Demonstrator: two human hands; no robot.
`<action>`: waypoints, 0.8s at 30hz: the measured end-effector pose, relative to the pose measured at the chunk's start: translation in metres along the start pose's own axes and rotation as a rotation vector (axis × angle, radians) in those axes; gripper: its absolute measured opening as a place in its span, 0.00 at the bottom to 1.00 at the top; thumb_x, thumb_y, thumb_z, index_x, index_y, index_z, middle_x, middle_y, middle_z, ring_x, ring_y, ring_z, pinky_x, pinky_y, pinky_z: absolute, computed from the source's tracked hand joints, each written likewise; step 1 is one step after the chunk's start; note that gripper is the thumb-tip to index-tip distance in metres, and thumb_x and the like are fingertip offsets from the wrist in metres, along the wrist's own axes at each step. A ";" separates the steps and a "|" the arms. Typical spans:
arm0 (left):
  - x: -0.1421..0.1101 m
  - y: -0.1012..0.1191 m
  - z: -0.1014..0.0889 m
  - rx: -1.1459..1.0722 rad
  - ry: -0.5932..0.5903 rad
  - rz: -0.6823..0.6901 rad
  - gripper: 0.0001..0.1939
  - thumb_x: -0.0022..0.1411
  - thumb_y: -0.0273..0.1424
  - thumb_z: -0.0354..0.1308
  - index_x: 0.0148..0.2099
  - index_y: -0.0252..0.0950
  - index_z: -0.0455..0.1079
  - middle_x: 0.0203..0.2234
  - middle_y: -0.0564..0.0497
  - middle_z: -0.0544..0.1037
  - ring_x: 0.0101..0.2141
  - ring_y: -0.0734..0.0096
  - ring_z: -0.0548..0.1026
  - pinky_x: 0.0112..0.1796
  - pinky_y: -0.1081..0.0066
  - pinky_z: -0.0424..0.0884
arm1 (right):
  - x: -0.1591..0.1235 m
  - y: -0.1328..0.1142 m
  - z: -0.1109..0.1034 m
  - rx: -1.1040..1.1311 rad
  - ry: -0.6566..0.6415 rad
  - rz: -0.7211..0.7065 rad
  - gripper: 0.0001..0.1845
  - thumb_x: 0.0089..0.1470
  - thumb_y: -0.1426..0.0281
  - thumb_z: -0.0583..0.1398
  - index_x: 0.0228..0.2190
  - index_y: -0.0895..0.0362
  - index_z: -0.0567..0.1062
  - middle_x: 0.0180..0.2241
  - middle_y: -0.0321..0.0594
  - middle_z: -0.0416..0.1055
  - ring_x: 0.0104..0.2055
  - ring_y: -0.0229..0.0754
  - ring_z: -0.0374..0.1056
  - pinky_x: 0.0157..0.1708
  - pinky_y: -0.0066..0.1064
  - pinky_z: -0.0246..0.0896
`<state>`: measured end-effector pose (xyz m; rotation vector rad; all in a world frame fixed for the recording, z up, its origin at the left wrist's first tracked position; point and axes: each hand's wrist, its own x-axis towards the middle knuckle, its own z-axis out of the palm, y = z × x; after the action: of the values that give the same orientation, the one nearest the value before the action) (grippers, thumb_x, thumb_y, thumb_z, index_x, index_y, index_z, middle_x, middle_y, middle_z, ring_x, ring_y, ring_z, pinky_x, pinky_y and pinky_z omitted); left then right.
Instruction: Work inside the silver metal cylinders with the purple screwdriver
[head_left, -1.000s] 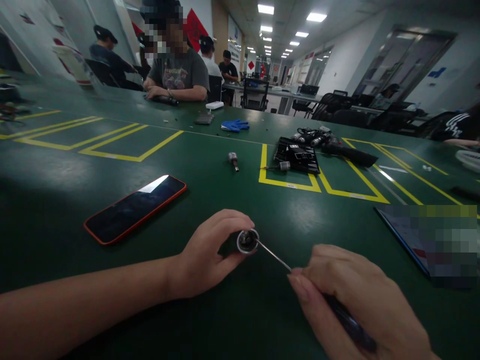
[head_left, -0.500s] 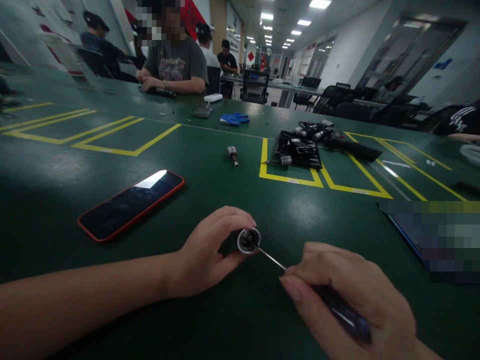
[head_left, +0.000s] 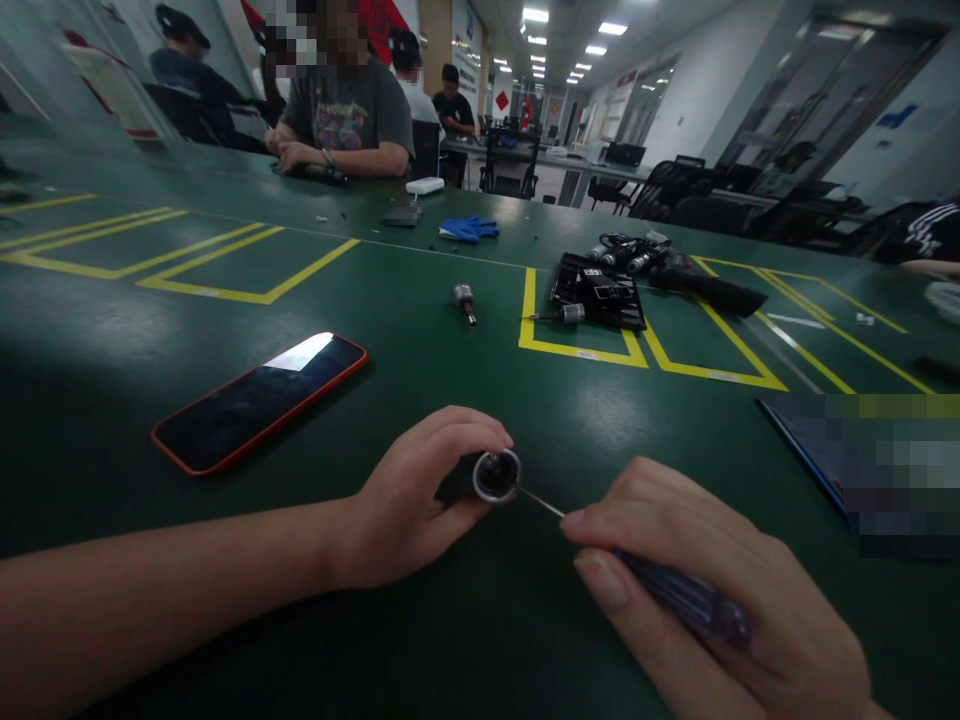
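Note:
My left hand (head_left: pixel 424 490) is closed round a small round metal part (head_left: pixel 496 477), a hollow silvery cylinder whose open end faces me. The inside of it looks dark, with some detail I cannot make out. In my right hand (head_left: pixel 697 570) is a screwdriver (head_left: pixel 679 600) with a dark, see-through handle and a thin steel shaft. The shaft points left and its tip is at the right rim of the cylinder. Whether the tip touches the rim I cannot tell.
A phone with an orange case (head_left: pixel 262 400) lies left of my hands. Farther off are a metal-ended part (head_left: pixel 464 303), a blue glove (head_left: pixel 469 229), a black case (head_left: pixel 598 292) with another small part (head_left: pixel 571 314), and cables (head_left: pixel 630 250). A person (head_left: pixel 345 120) sits across the green table.
The screwdriver's tip has come back from inside the cylinder to its right rim. My right hand's grip on the handle has loosened a little; my left hand stays nearly still.

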<state>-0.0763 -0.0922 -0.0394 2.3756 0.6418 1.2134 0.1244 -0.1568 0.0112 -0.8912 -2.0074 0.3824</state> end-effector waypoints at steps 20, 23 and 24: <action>-0.002 -0.001 0.001 -0.025 -0.035 0.013 0.19 0.53 0.18 0.59 0.46 0.36 0.61 0.39 0.49 0.72 0.41 0.69 0.73 0.41 0.70 0.73 | 0.003 0.002 -0.003 0.023 -0.068 -0.024 0.09 0.51 0.82 0.56 0.32 0.59 0.72 0.24 0.39 0.74 0.23 0.36 0.69 0.24 0.30 0.67; -0.002 -0.001 0.002 -0.020 -0.029 0.007 0.18 0.53 0.18 0.59 0.45 0.36 0.61 0.39 0.48 0.72 0.41 0.69 0.72 0.41 0.69 0.73 | 0.002 0.002 -0.002 0.012 -0.071 -0.029 0.08 0.51 0.82 0.56 0.31 0.59 0.72 0.23 0.39 0.74 0.22 0.36 0.69 0.23 0.30 0.67; -0.003 -0.001 0.002 -0.019 -0.027 0.005 0.18 0.53 0.18 0.59 0.45 0.36 0.61 0.39 0.48 0.72 0.41 0.69 0.72 0.41 0.69 0.73 | 0.002 0.002 -0.001 0.014 -0.071 -0.025 0.08 0.51 0.82 0.56 0.31 0.59 0.72 0.23 0.38 0.74 0.22 0.36 0.68 0.23 0.30 0.66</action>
<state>-0.0762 -0.0933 -0.0428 2.3748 0.6136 1.1818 0.1258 -0.1542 0.0118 -0.8535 -2.0763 0.4182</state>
